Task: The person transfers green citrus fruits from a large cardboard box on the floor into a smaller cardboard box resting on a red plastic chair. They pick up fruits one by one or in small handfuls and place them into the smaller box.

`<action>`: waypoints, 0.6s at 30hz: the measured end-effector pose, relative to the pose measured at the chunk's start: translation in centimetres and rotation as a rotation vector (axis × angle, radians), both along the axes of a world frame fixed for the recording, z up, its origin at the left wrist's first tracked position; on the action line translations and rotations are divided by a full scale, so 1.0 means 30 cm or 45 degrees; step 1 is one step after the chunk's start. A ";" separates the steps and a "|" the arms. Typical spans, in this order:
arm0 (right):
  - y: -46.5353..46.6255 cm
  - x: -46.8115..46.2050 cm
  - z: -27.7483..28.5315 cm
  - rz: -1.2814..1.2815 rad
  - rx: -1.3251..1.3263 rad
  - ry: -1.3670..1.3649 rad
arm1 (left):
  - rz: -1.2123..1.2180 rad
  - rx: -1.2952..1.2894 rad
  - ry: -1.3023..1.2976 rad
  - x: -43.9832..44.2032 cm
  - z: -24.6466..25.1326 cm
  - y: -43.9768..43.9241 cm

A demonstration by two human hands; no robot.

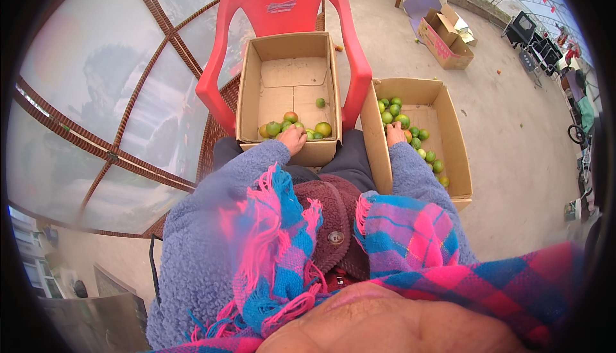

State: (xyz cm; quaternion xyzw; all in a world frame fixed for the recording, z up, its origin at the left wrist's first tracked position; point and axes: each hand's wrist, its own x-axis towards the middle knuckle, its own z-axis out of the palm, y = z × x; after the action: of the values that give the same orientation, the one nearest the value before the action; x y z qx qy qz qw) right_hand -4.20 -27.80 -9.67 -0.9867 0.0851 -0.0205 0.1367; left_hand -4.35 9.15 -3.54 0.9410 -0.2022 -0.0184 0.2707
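A cardboard box [250, 88] rests on a red plastic chair [298, 26] before me, with several green and orange-tinged round fruits [323, 129] gathered at its near end. My left hand [292, 139] reaches over the near wall among these fruits, its fingers partly hidden, so a hold cannot be made out. A second cardboard box [450, 127] stands to the right of the chair, with many mostly green fruits [437, 166] along its left side. My right hand [395, 134] is inside that box by its left wall, fingertips down at the fruits; whether it grips one is unclear.
A wicker-framed panel [139, 83] rises on the left. Farther back on the concrete floor [510, 146] lies an open carton [445, 47] with smaller boxes in it. Folded chairs and other items [534, 47] line the right edge. A few small fruits are scattered on the floor.
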 end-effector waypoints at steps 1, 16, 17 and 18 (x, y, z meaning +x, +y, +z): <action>0.004 -0.006 0.008 -0.013 0.008 -0.004 | 0.014 0.003 0.012 -0.002 0.001 0.003; -0.080 -0.037 0.035 0.288 0.095 0.589 | 0.020 0.020 0.022 -0.004 0.006 0.017; -0.081 -0.044 0.053 0.297 0.111 0.626 | 0.017 0.019 0.015 -0.003 0.005 0.019; -0.081 -0.054 0.076 0.307 0.127 0.664 | 0.014 0.020 0.015 -0.002 0.004 0.020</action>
State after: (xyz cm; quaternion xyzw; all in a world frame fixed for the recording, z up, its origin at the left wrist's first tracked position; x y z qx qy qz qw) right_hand -5.83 -30.23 -7.39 -0.9538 0.0002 0.2546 0.1598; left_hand -4.39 9.75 -3.43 0.9441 -0.1952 -0.0239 0.2645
